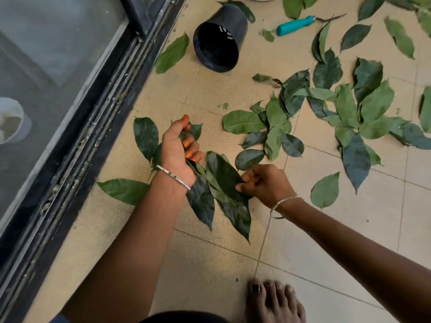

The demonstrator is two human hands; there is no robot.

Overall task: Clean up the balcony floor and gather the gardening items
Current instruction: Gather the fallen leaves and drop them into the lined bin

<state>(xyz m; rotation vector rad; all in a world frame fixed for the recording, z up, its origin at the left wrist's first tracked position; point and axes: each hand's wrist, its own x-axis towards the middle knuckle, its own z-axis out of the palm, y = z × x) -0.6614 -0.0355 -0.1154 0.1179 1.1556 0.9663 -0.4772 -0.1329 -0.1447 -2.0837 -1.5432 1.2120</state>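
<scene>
Leaves (349, 108) lie scattered over the tiled floor (210, 264) beside a tipped black pot (219, 43). The left hand (177, 150) grips a bunch (224, 183) of them, and the right hand (265, 183) pinches that bunch's edge.

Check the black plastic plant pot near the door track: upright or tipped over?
Tipped over. The black plastic plant pot lies on its side on the beige tiled floor, its open mouth facing the camera.

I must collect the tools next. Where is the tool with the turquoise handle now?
In the head view, the turquoise-handled tool lies on the tiled floor at the top, right of the tipped black pot.
</scene>
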